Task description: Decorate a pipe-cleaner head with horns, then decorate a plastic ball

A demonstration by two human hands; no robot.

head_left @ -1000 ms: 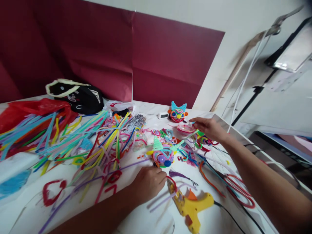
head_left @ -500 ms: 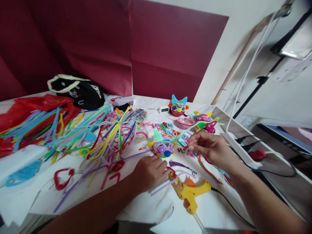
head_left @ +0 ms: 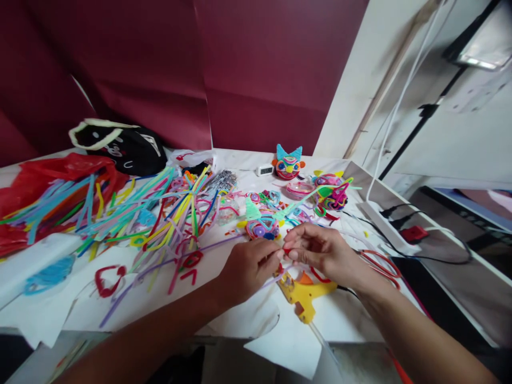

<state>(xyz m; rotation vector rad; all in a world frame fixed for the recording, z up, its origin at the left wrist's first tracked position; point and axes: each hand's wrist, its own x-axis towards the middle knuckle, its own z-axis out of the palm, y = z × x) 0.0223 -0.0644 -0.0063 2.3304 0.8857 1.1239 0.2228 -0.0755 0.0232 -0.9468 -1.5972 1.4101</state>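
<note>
From where I stand, the small red piece [head_left: 286, 250] sits right between the two hands, pinched in the fingertips of the right hand [head_left: 320, 250]. The left hand [head_left: 252, 264] is curled, its fingertips meeting the red piece; whether it grips too, I can't tell. Just beyond them is a round cat face [head_left: 262, 228] wound from fuzzy coils, and on the near side lies a hard yellow glue gun [head_left: 306, 294].

A white sheet [head_left: 286, 346] juts past the table's near edge. On the right, a low wall bounds the table, with a power strip [head_left: 392, 229] beside it. Bare tabletop shows right of the glue gun; leftward, fuzzy, bendy stems [head_left: 160, 208] crowd it in tangled bundles.
</note>
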